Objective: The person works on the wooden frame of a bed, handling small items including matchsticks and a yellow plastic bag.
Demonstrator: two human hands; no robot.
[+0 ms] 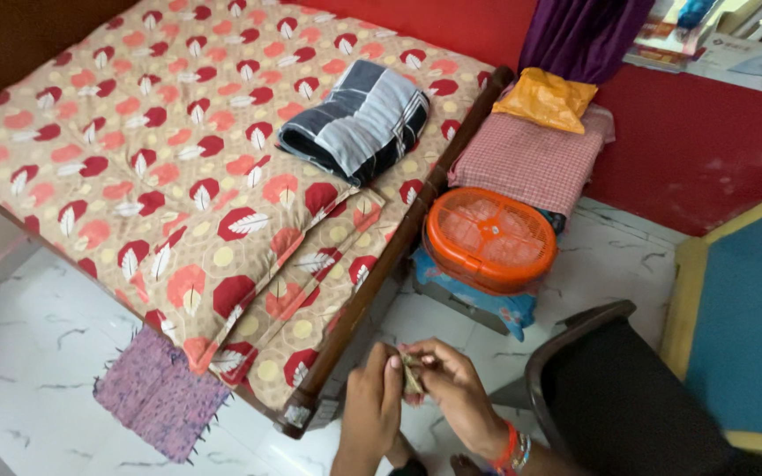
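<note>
Your left hand (pixel 372 401) and right hand (pixel 453 392) pinch a small folded scrap (pixel 412 375) between them. The bed (pixel 134 176) lies just beyond.

A bed (pixel 178 176) under a red leaf-print cover, carrying a folded dark striped cloth (pixel 359 119), stands beyond the hands. A red wall (pixel 690 141) rises behind; white marble floor (pixel 37 353) lies beneath; a dark chair (pixel 610 379) stands right.

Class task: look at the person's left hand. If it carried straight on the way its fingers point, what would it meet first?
Probably the small object pinched between both hands, then the right hand; the left hand already touches it.
</note>
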